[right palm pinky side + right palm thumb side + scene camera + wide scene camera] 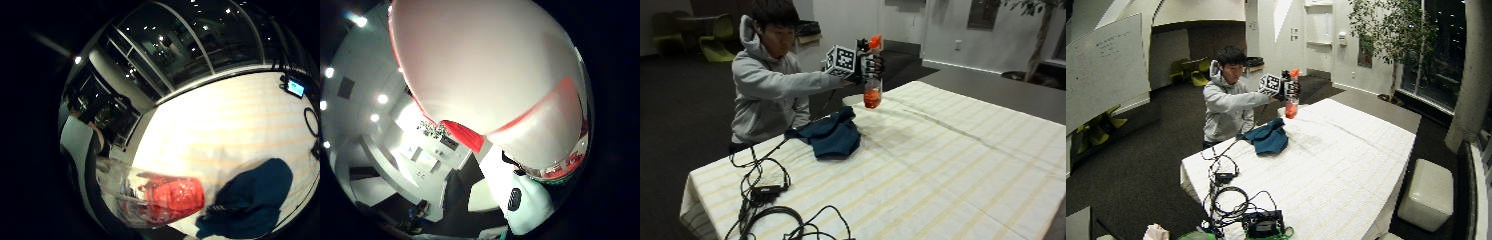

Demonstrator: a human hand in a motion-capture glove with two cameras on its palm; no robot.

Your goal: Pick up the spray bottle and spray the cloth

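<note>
Outside view: your hand (869, 64) is wrapped round the upper part of the bottle (871, 80), holding it upright in the air, well above the table (959, 165). The orange spray head sits at the top; orange liquid fills the bottom. The cloth (833, 135) lies bunched on the table near its edge on your side, below the bottle and somewhat toward you. Bottle and cloth are well apart.

Wide outside view: same arrangement. Hand (1289, 89) raised at about chest height, bottle (1292, 100) hanging upright from it, cloth (1268, 138) on the table (1345, 165) between you and the bottle. Which way the nozzle points cannot be told.

Little-finger palm view: the bottle (160, 197) runs out from the palm, clear wall with orange liquid at its lower end. The cloth (252, 200) lies on the striped table (235, 125) just past that end.

Thumb palm view: the bottle (485, 75) fills most of the view, close against the palm. Cloth not seen here.

Step in hand, as judged: pick-up is done; aiming is under way, spraying not yet begun. The next move calls for you to turn the nozzle toward the cloth, bring the bottle lower and nearer, get a finger on the trigger, then squeeze.
</note>
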